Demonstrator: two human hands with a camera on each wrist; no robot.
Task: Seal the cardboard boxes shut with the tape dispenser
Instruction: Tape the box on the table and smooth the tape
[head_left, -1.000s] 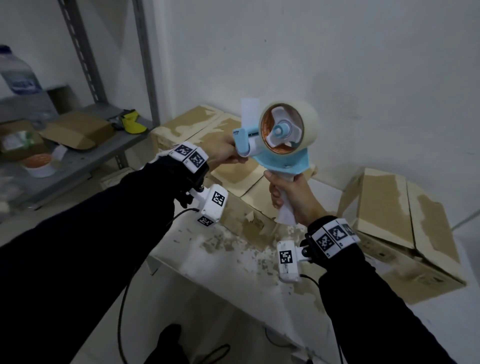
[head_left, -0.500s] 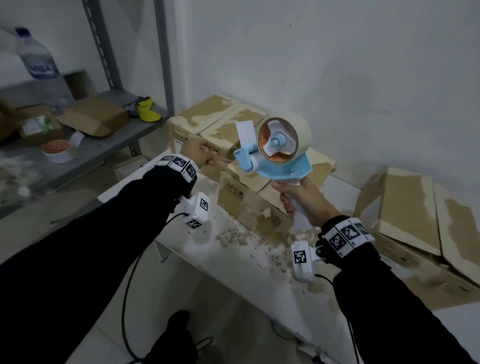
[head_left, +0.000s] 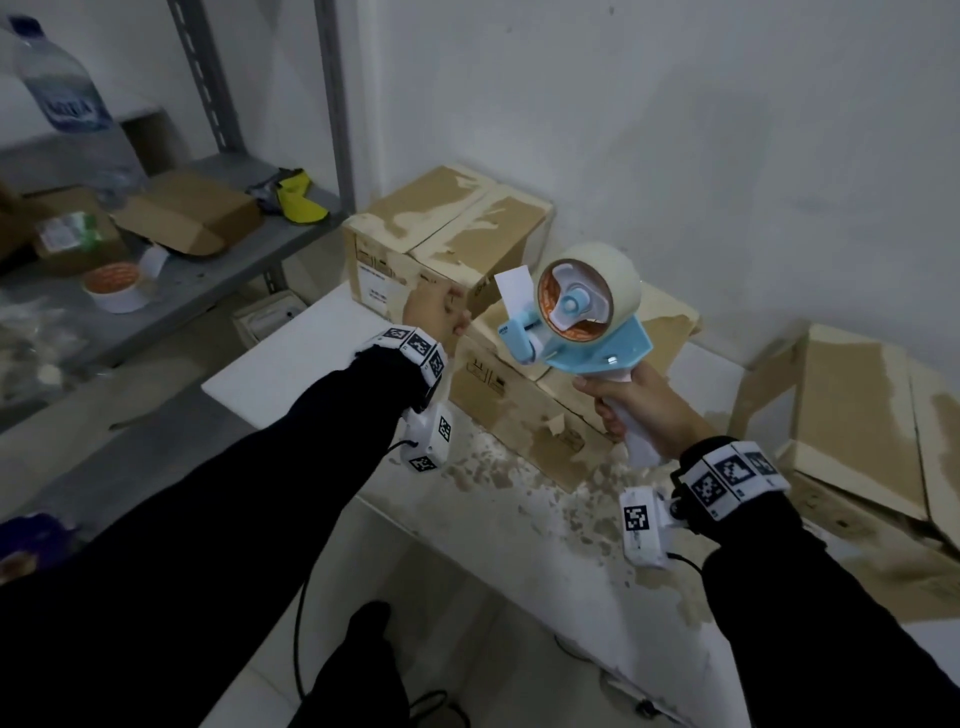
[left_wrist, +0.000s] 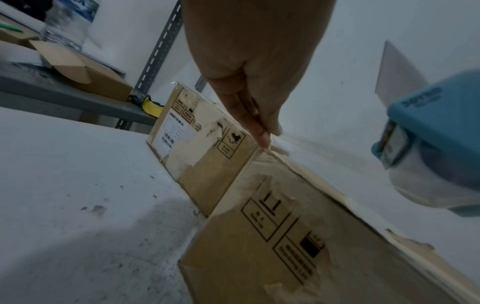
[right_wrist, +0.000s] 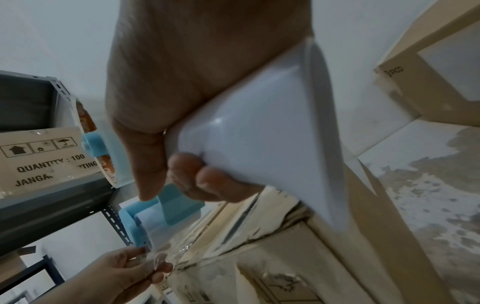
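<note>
My right hand (head_left: 615, 410) grips the white handle (right_wrist: 259, 139) of a blue tape dispenser (head_left: 582, 332) with a roll of clear tape (head_left: 597, 280), held above a worn cardboard box (head_left: 519, 410). A white tab sticks up at the dispenser's front. To its left, my left hand (head_left: 460, 327) pinches the clear tape end (right_wrist: 166, 252) drawn from the dispenser's mouth. In the left wrist view, thumb and finger (left_wrist: 262, 133) press together just above the box corner. A second closed box (head_left: 447, 234) stands behind, by the wall. A third box (head_left: 852, 415) lies to the right.
The boxes rest on a white table (head_left: 291, 374) littered with torn cardboard scraps. A grey metal shelf (head_left: 208, 270) at left holds a water bottle (head_left: 62, 93), small boxes, a spare tape roll (head_left: 114, 283) and a yellow object. A white wall rises close behind.
Both hands have come down toward the boxes. My left hand has let go of the dispenser's front and drawn away to the left, pinching the tape end.
</note>
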